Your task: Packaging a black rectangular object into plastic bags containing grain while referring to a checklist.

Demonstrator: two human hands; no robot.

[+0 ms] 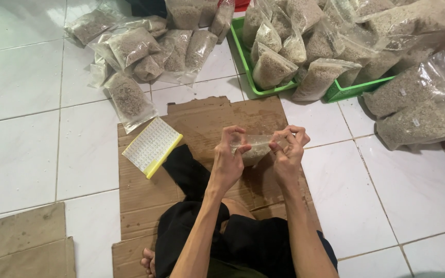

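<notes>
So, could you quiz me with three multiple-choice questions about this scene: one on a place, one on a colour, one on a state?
1. Where does the sheet of small labels lie?
A. on the cardboard
B. in a tray
C. on a filled bag

2. What colour are the trays?
A. blue
B. green
C. white

3. How is the small clear bag held?
A. by one hand
B. it lies untouched
C. by both hands

Answers: 1 A, it rests on the cardboard's left part. 2 B, green rims show. 3 C, left hand and right hand pinch its top.
</notes>
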